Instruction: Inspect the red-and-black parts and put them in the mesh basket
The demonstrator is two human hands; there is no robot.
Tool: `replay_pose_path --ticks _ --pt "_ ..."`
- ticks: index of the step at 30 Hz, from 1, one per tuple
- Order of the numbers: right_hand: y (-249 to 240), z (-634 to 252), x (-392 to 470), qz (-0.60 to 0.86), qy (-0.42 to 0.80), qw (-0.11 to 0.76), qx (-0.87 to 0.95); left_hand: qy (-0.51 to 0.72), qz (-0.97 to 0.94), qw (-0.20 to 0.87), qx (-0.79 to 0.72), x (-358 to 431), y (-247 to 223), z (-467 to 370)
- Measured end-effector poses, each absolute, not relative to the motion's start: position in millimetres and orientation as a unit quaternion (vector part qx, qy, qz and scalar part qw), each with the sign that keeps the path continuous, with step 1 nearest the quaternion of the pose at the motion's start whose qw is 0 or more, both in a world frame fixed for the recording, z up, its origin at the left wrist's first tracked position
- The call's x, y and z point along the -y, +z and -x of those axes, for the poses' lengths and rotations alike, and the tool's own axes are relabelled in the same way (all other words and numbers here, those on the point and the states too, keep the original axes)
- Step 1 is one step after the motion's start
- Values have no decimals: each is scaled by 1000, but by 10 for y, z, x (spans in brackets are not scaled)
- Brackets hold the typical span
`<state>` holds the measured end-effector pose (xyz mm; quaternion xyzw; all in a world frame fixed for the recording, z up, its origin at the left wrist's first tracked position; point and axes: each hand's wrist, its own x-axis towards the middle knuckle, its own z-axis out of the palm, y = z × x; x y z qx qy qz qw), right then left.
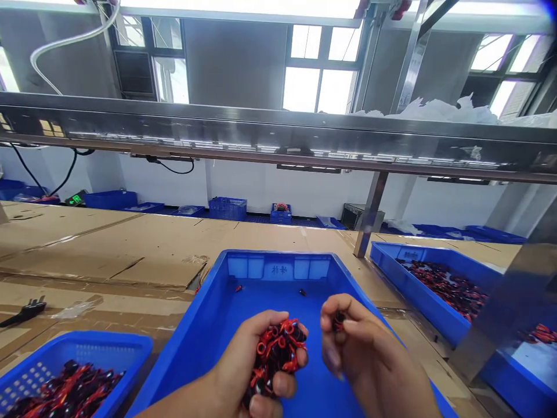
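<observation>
Both our hands are occupied, held over the deep blue rectangular plastic tray (278, 269). Left hand (235, 357): palm up, fingers curled round a heaped handful of small glossy black parts with red ring-shaped ends (278, 351). Thumb lies along the far side; we read that as a side wall so the loose pile doesn't spill.

Right hand (374, 351): just right of the left, not touching it. Thumb and index pinch one small dark part with a bit of red (338, 321); the other fingers are loosely bent. A fingertip pinch suits a piece that small, and the short gap to the handful likely saves reach. Can't make out the part's detail, fingers cover most of it.

Tray runs under and beyond both hands, so anything dropped should land inside. Two loose pieces, one reddish (239, 288) and one dark (303, 292), lie on its floor past our fingertips.

Left of the left hand: blue perforated plastic basket (111, 339) with more of the same-looking parts, probably set there for easy reach. Right of the right hand, beyond the tray: second blue plastic tray (437, 313), also loaded. All on the cardboard-covered desk (165, 249).
</observation>
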<state>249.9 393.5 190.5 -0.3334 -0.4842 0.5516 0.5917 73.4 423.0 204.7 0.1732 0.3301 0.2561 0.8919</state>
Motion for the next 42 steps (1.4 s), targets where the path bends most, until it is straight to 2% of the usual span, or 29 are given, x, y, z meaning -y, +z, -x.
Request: replay_pose_path --ticks 1,3,7,9,12,15,22,31,33,35,38,40,42 --pt "1899 -2505 -3944 334 577 580 468 256 -174 892 -328 -4222 2066 -739" --pt "1899 -2496 -3941 376 523 557 524 244 -195 883 -351 -4204 2095 -750" --pt "1932 -2425 -3865 429 194 474 744 205 -316 816 -438 -4154 2106 -775" --pt "1951 -2406 -3825 424 106 438 785 243 -393 777 -428 -4120 2101 -785" --pt "1970 -2423 -3794 410 65 432 801 303 -466 738 -382 -4074 2106 -798" --pt "1978 -2460 -3792 388 74 446 803 324 -469 731 -375 -4057 2112 -808" --pt "1991 -2493 -3793 361 69 493 788 250 -365 819 -367 -4162 2029 -761" --pt "1986 -2429 -3805 387 197 571 696 277 -325 842 -330 -4165 2038 -752" --pt "1993 -2415 -3818 416 279 597 627 274 -325 847 -319 -4166 2029 -757" --pt "2007 -2418 -3843 426 419 618 510 277 -334 843 -316 -4171 2014 -765" --pt "2026 -2435 -3877 384 602 606 352 297 -384 817 -310 -4175 1999 -783" --pt "2024 -2423 -3874 364 647 580 335 300 -409 809 -297 -4171 2000 -790" --pt "2007 -2384 -3842 368 622 560 405 292 -413 813 -288 -4162 2010 -789"
